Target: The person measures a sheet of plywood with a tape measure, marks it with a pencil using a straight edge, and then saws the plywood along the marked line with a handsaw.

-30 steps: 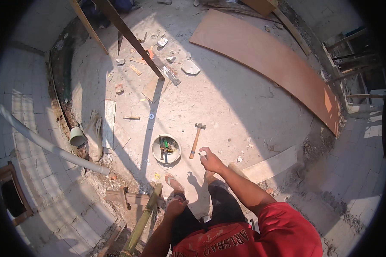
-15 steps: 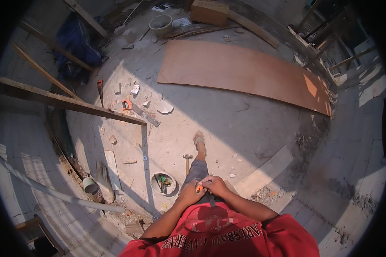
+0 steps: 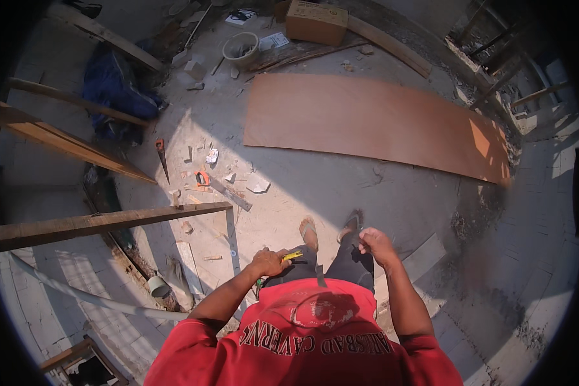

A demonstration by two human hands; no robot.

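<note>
My left hand [image 3: 268, 263] is closed around a small yellow tool [image 3: 293, 255] with a dark part; its exact kind does not show. Its free end points right, above my thighs. My right hand [image 3: 377, 245] is held apart on the right, over my right knee. Its fingers are curled together, and whatever they may pinch is too small to make out. A large reddish-brown plywood sheet [image 3: 367, 125] lies on the floor beyond my feet, touched by neither hand.
Two handsaws, one with an orange handle [image 3: 202, 178] and another [image 3: 161, 154], lie among rubble at left. A timber beam [image 3: 109, 222] juts in from the left. Farther off are a pale bucket [image 3: 240, 50], a cardboard box [image 3: 316, 22] and a blue tarp [image 3: 112, 87].
My hands, together at my waist before, have moved apart, the left keeping the small tool. Both feet now show, and my body covers most of the tool bucket.
</note>
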